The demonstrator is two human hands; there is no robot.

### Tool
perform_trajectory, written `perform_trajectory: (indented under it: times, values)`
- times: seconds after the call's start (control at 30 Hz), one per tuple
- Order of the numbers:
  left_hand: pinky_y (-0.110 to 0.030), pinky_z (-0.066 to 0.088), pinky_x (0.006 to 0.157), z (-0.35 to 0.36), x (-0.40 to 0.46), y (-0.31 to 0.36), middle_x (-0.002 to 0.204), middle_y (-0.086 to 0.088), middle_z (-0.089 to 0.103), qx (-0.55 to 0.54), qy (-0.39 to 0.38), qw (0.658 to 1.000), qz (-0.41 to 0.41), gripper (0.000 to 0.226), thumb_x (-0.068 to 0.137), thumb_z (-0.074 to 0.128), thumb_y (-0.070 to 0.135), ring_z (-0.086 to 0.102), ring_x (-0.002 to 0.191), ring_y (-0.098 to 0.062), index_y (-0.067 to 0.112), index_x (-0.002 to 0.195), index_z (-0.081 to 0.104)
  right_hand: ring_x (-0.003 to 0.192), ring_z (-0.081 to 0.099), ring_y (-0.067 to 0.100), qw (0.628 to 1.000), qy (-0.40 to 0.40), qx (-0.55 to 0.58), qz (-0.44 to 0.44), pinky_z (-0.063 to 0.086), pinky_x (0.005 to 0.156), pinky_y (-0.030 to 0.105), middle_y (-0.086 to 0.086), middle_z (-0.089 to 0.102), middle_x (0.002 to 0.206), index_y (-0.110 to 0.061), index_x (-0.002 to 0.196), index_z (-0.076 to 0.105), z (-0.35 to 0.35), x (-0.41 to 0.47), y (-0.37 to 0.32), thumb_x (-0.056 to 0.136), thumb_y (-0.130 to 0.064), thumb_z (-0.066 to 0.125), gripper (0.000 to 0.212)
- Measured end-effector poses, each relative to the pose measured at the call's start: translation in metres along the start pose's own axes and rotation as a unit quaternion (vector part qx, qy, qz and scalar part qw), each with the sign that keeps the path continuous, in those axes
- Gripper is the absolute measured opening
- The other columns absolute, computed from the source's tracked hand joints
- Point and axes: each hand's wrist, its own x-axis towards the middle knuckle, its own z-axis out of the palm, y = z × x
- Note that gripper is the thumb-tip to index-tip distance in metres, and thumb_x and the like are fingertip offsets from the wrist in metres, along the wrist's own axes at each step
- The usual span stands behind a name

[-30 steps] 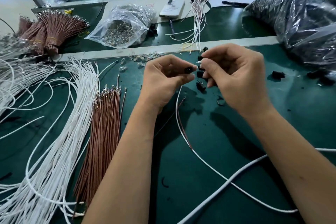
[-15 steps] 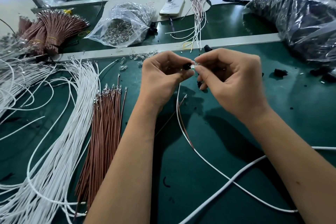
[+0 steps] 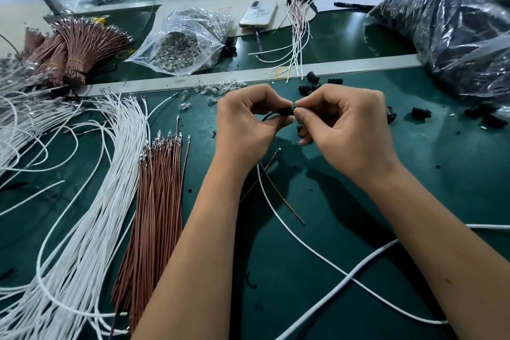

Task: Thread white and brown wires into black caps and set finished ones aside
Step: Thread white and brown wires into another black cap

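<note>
Both grips are pinching one small black plastic cap [image 3: 284, 111]: left hand [image 3: 249, 125] is holding it, right hand [image 3: 346, 130] is pressing from its right; thin white wire [image 3: 278, 214] is trailing toward the person.

There is one view only, from a camera worn on the person's head. It looks forward and steeply down onto the green table [image 3: 345, 229] from the person's own side, close enough that both forearms enter from the bottom edge and fill much of the lower picture. The left hand [image 3: 248, 124] and right hand [image 3: 347, 127] meet just above the picture's middle. The lens is wide: the metal strip [image 3: 358, 67] across the table bows, and the table's far side shows along the top. The table's left edge shows at upper left; its near and right edges lie outside the picture.
</note>
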Motion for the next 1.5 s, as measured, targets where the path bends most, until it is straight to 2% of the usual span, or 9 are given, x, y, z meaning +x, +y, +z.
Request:
perform_trajectory:
  times: [0.13,0.27,0.43,0.73,0.9,1.17,1.3,1.4,1.5]
  values:
    - [-0.028,0.059,0.072,0.002,0.0,0.001,0.075,0.004,0.074,0.033,-0.001,0.999,0.006,0.019,0.067,0.089,0.0,0.072,0.072,-0.009,0.006,0.075,0.073,0.055,0.072,0.009,0.999,0.007,0.015,0.028,0.062,0.054,0.035,-0.003,0.072,0.068,-0.006,0.087,0.074,0.001,-0.001,0.001,0.09,-0.004,0.075,0.004]
    - [-0.02,0.053,0.067,0.002,-0.001,0.003,0.072,0.007,0.07,0.063,-0.005,0.998,0.023,0.019,0.067,0.088,-0.002,0.067,0.068,0.0,0.003,0.074,0.071,0.056,0.073,0.008,0.999,0.0,0.023,0.028,0.063,0.055,0.034,-0.001,0.073,0.07,-0.004,0.088,0.073,0.002,-0.002,0.002,0.09,-0.003,0.075,0.004]
    - [-0.032,0.058,0.07,0.005,-0.001,0.006,0.076,0.003,0.074,0.105,0.003,0.993,0.047,0.017,0.069,0.087,0.001,0.069,0.072,-0.006,0.004,0.075,0.072,0.054,0.073,0.009,0.998,0.024,0.028,0.047,0.062,0.052,0.036,-0.002,0.073,0.07,-0.004,0.088,0.073,0.004,-0.003,0.004,0.091,-0.004,0.075,0.004]
    - [-0.015,0.053,0.069,0.0,-0.002,0.006,0.079,-0.003,0.076,-0.018,-0.071,0.997,-0.011,0.015,0.074,0.081,-0.01,0.071,0.071,-0.001,-0.003,0.087,0.077,0.05,0.068,0.023,0.988,-0.047,0.112,0.1,0.057,0.047,0.031,0.009,0.07,0.064,-0.007,0.083,0.071,-0.007,0.005,0.007,0.093,-0.003,0.073,0.011]
    - [-0.03,0.059,0.081,-0.002,-0.002,0.006,0.088,-0.014,0.077,-0.112,-0.081,0.989,-0.05,0.023,0.075,0.081,-0.007,0.073,0.08,-0.016,-0.001,0.097,0.076,0.049,0.064,0.019,0.965,-0.08,0.201,0.146,0.054,0.046,0.025,0.011,0.07,0.064,-0.004,0.082,0.07,-0.015,0.009,0.007,0.094,-0.002,0.073,0.012]
    - [-0.023,0.056,0.074,-0.003,-0.002,0.006,0.083,-0.008,0.078,-0.118,-0.121,0.983,-0.071,0.021,0.073,0.082,-0.008,0.074,0.076,-0.012,0.006,0.087,0.076,0.048,0.062,0.018,0.955,-0.124,0.207,0.171,0.053,0.044,0.025,0.01,0.068,0.061,-0.003,0.079,0.068,-0.02,0.009,0.006,0.093,0.0,0.072,0.014]
    - [-0.04,0.061,0.074,-0.005,-0.001,0.011,0.081,-0.013,0.077,-0.105,-0.097,0.988,-0.066,0.019,0.073,0.085,-0.002,0.075,0.075,-0.027,0.003,0.089,0.076,0.05,0.062,0.016,0.943,-0.094,0.251,0.196,0.052,0.047,0.021,0.011,0.069,0.064,-0.003,0.082,0.072,-0.021,0.01,0.003,0.091,-0.003,0.074,0.01]
    - [-0.058,0.057,0.076,-0.005,-0.001,0.012,0.082,-0.021,0.075,-0.121,-0.067,0.987,-0.077,0.018,0.072,0.086,-0.001,0.07,0.078,-0.047,0.007,0.083,0.074,0.054,0.062,0.015,0.92,-0.072,0.312,0.225,0.052,0.05,0.02,0.012,0.07,0.07,-0.003,0.085,0.076,-0.018,0.009,0.0,0.087,-0.014,0.075,0.011]
    - [-0.065,0.052,0.078,-0.001,-0.001,0.016,0.085,-0.026,0.074,-0.136,-0.056,0.986,-0.085,0.019,0.072,0.085,-0.002,0.068,0.08,-0.053,0.011,0.078,0.072,0.054,0.061,0.012,0.893,-0.067,0.356,0.267,0.049,0.048,0.017,0.009,0.071,0.071,-0.005,0.085,0.078,-0.017,0.01,-0.001,0.08,-0.02,0.076,0.016]
